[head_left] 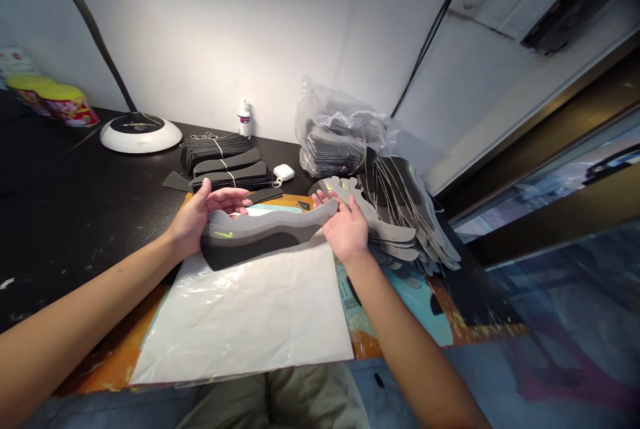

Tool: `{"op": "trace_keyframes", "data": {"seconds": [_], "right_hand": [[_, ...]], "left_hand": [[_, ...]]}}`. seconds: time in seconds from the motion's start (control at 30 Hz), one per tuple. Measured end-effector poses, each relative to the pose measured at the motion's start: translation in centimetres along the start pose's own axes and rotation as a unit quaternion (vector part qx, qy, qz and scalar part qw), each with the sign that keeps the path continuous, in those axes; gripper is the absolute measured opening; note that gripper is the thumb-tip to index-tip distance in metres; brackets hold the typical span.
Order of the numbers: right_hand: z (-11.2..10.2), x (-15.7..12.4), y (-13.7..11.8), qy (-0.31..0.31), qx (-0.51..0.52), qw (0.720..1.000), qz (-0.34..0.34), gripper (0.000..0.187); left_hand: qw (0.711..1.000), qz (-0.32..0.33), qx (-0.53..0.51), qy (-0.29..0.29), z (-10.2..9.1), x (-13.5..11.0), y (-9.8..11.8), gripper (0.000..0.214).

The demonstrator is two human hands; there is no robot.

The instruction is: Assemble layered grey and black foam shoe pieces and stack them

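Both hands hold a long grey and black shoe upper piece (260, 236) with a small lime logo, just above a white plastic sheet (250, 316). My left hand (200, 219) grips its left end, fingers curled over the top edge. My right hand (345, 226) holds the right end, fingers wrapped under it. A fanned stack of similar grey and black pieces (400, 216) lies right beside my right hand.
Tied bundles of black pieces (225, 162) sit behind on the black table (75, 216). A clear bag of parts (335, 132), a small white bottle (244, 118), a white case (283, 172) and a lamp base (141, 132) stand near the wall. Colourful cans (65, 106) are at far left.
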State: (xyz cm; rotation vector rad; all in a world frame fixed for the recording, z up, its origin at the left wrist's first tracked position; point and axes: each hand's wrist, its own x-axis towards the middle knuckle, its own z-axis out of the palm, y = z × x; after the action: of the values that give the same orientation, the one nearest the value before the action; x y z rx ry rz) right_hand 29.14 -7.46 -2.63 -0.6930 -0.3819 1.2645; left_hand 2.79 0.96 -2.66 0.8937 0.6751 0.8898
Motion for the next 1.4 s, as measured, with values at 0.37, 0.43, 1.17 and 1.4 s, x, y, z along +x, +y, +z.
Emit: {"op": "trace_keyframes", "data": {"seconds": [0.37,0.43,1.17,1.4], "right_hand": [[-0.4,0.0,0.3,-0.029,-0.005,0.999,0.028,0.037],[-0.6,0.2,0.4,-0.028,-0.013,0.999,0.028,0.035],[-1.9,1.2,-0.3,0.101,-0.019,0.989,-0.107,0.037],[-3.0,1.6,0.3,0.068,-0.022,0.992,-0.108,0.036]], "left_hand": [[0.998,-0.010,-0.052,0.024,-0.4,0.2,0.4,0.077],[0.998,-0.003,-0.056,0.022,-0.5,0.2,0.4,0.077],[0.983,0.148,0.109,-0.003,-0.3,-0.3,-0.9,0.041],[0.832,0.493,0.250,0.047,1.9,-2.6,-0.8,0.019]]}}
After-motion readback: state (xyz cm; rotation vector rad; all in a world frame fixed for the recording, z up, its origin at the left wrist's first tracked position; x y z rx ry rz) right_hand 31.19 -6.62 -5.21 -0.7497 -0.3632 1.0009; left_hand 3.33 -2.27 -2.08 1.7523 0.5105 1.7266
